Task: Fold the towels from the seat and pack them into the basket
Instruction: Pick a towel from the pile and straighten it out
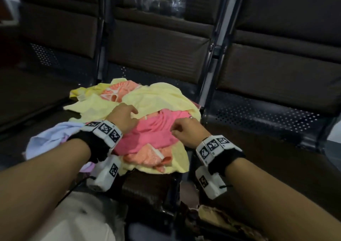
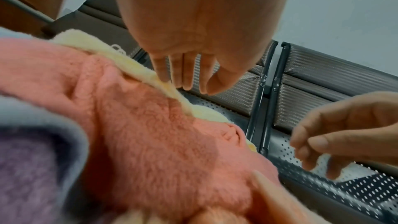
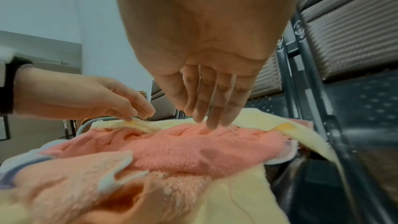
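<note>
Right now both hands are over the heap and nothing has been folded yet: the towels lie jumbled on the seat (image 1: 147,185), with the pink towel (image 1: 153,130) on top at the centre, the yellow towel (image 1: 158,96) spread behind it toward twelve o'clock, an orange patterned one (image 1: 118,91) at eleven, and a pale lilac towel (image 1: 48,139) slumped off at nine. The left hand (image 1: 122,117) reaches in with straight fingers, the tips touching the yellow towel's edge where it meets the pink; it grips nothing. The right hand (image 1: 186,131) hangs at three o'clock of the pink towel, fingers loosely curled and empty, their tips brushing the pile in the right wrist view. So I'd judge this as the very start, picking a first towel: every fold and all the packing are left. No basket shows clearly; something tan and woven-looking (image 1: 221,220) sits at five o'clock near the bottom edge, too dim to name. How many towels lie buried underneath cannot be counted.
</note>
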Demonstrator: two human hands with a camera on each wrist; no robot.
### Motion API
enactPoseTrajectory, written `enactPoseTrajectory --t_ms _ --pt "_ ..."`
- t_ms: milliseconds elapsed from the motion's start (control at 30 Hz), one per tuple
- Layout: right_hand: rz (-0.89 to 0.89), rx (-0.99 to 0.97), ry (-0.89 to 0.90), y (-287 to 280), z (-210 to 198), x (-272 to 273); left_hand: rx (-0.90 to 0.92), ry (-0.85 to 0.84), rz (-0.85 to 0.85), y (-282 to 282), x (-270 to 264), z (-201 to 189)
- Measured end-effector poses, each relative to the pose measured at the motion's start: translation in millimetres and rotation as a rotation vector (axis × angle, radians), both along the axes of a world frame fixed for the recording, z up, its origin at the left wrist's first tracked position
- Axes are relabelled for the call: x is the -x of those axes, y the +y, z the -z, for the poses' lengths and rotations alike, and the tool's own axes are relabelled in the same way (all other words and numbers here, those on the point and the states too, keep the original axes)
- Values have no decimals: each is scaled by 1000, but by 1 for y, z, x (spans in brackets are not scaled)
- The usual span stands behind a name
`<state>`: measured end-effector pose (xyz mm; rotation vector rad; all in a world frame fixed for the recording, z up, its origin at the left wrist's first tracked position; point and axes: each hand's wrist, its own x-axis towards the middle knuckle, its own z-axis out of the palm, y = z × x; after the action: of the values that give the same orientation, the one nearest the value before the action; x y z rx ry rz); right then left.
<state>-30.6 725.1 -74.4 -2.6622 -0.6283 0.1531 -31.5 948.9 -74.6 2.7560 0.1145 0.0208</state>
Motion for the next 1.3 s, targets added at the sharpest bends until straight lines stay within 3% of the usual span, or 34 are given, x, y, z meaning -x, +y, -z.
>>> enactPoseTrajectory --t_ms 67,200,300,467,567,700,800,967,1133,1300 --pt "-1 -64 3 14 9 -12 -25 -16 -54 7 -7 4" --pt "-15 -150 15 32 20 -28 -201 133 -133 16 -17 9" --pt "-26 -177 21 34 25 -29 -218 102 -89 12 -19 6" --pt "3 -213 -54 15 21 -22 -26 -85 349 -27 -2 -10" --pt "-7 -174 -61 -5 12 -17 300 -112 560 -53 18 -25" --pt "-77 -16 -27 -40 -2 -2 482 -158 694 -77 38 -39" --pt "48 -51 -40 -77 -16 16 478 -278 664 -87 41 -44" --pt "293 -325 -167 -135 -50 44 284 -360 592 -104 42 -40" --pt "434 -701 -472 -172 -94 54 235 -446 556 -135 39 -42" --pt "642 -1004 -516 -201 -95 45 227 -319 547 -165 31 -38"
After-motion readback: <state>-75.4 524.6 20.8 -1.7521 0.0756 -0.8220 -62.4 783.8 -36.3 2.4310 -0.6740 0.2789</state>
